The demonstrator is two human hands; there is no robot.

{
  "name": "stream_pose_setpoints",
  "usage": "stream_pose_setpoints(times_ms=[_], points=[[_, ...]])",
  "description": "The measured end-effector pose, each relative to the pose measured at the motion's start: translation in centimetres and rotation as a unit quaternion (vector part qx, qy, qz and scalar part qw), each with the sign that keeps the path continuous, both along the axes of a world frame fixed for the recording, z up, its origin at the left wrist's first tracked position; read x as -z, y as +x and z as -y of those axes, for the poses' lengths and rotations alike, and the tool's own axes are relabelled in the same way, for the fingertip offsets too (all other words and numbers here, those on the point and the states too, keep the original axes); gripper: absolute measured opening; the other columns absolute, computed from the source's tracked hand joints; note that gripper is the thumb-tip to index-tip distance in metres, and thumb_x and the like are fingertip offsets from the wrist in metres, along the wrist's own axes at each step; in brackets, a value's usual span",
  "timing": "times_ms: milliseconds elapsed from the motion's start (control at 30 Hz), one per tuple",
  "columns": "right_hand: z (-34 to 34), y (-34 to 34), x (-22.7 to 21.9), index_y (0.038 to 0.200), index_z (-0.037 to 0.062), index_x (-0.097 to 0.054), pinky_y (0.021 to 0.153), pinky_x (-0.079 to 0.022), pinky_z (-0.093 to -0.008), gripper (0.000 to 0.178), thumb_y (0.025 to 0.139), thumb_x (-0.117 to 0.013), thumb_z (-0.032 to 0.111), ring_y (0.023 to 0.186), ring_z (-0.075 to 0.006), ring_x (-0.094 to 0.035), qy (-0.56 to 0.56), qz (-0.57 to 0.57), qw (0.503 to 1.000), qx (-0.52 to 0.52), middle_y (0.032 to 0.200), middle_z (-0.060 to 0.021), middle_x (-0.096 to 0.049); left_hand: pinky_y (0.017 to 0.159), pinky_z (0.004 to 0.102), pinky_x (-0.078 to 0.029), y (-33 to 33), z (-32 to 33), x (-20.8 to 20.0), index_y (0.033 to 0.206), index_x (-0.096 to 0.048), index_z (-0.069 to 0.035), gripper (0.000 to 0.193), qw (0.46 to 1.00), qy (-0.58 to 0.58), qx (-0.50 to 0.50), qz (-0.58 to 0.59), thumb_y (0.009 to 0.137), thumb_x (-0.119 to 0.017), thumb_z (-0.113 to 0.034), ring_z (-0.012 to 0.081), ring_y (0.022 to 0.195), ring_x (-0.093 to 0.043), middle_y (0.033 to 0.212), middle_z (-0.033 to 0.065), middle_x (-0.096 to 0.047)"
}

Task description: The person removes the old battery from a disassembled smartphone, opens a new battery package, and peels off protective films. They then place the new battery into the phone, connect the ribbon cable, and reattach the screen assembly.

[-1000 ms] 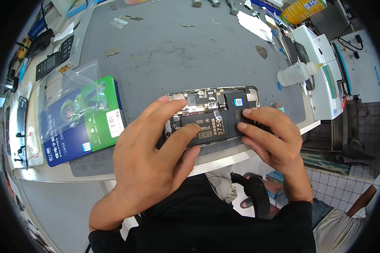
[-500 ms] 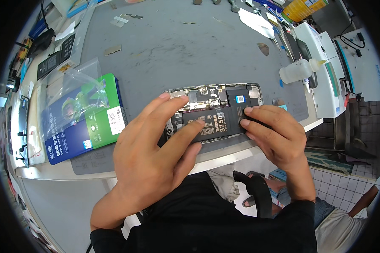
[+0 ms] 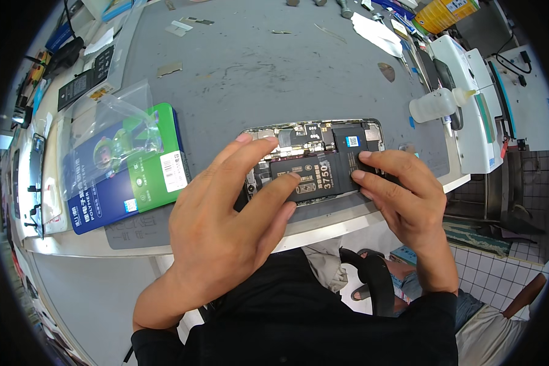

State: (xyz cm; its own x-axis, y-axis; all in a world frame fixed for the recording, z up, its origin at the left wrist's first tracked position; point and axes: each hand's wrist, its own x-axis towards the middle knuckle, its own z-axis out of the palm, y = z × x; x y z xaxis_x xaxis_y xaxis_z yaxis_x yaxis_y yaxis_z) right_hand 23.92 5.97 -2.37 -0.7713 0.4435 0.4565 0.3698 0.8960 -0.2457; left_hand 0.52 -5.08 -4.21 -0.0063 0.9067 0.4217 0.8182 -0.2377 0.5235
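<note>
An opened smartphone (image 3: 311, 134) lies on the grey mat near the table's front edge, its inner boards bare. A black L-shaped battery (image 3: 311, 180) with printed lettering and a small blue code label sits inside it. Over the phone's left end my left hand (image 3: 219, 213) is spread. One fingertip touches the battery, two others reach the far side, and the thumb is by the near edge. My right hand (image 3: 409, 195) has two fingertips on the battery's right part, the others curled at the phone's near right corner, partly hidden.
A blue and green battery box (image 3: 155, 207) lies left, under a clear plastic bag (image 3: 113, 125). A white squeeze bottle (image 3: 433, 105) lies right, beside a white machine (image 3: 479, 122). A metal plate (image 3: 169, 69) and small scraps are farther back. Another person's legs (image 3: 402, 271) show below the table.
The whole view has shifted slightly. Both hands keep nearly the same places on the phone and battery, with no clear movement of either.
</note>
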Motion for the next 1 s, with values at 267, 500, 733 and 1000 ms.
stream_pose_setpoints(times_ms=[267,500,733,1000], points=[[0.4,-0.1,0.3,0.101,-0.0003,-0.076,0.076,-0.060,-0.0358,0.035,0.066,-0.080,-0.001,0.092,-0.0308,-0.072,0.032,0.006,0.999,0.004,0.104,-0.0146,-0.072,0.097,0.0438,-0.055,0.1,0.0,0.1,0.104,-0.075,-0.009,0.034,1.000,0.003,-0.003,0.011,0.071,-0.081,-0.002,0.0406,0.123,-0.064,0.130,0.0158,-0.065],[0.2,0.1,0.6,0.101,-0.0008,-0.076,0.076,-0.060,-0.0354,0.032,0.069,-0.082,0.000,0.091,-0.0304,-0.072,0.013,-0.017,1.000,0.011,0.105,-0.0151,-0.072,0.098,0.0431,-0.056,0.1,0.0,0.1,0.104,-0.075,-0.009,0.034,1.000,-0.001,-0.007,0.013,0.071,-0.081,-0.002,0.0404,0.123,-0.064,0.131,0.0162,-0.064],[0.7,0.3,0.7,0.098,-0.0013,-0.075,0.075,-0.060,-0.0362,0.030,0.070,-0.086,0.003,0.091,-0.0303,-0.072,0.029,-0.014,0.999,0.040,0.105,-0.0158,-0.072,0.091,0.0390,-0.057,0.0,-0.1,0.4,0.106,-0.074,-0.012,0.034,1.000,0.023,-0.007,-0.004,0.074,-0.083,-0.010,0.0366,0.120,-0.066,0.131,0.0119,-0.064],[0.0,0.9,0.9,0.098,0.0000,-0.075,0.077,-0.060,-0.0354,0.029,0.072,-0.085,0.003,0.092,-0.0291,-0.072,0.020,-0.029,0.999,0.014,0.104,-0.0140,-0.072,0.102,0.0422,-0.053,0.2,0.0,0.3,0.104,-0.074,-0.007,0.036,1.000,-0.003,-0.011,0.027,0.070,-0.081,0.000,0.0390,0.125,-0.063,0.133,0.0173,-0.063]])
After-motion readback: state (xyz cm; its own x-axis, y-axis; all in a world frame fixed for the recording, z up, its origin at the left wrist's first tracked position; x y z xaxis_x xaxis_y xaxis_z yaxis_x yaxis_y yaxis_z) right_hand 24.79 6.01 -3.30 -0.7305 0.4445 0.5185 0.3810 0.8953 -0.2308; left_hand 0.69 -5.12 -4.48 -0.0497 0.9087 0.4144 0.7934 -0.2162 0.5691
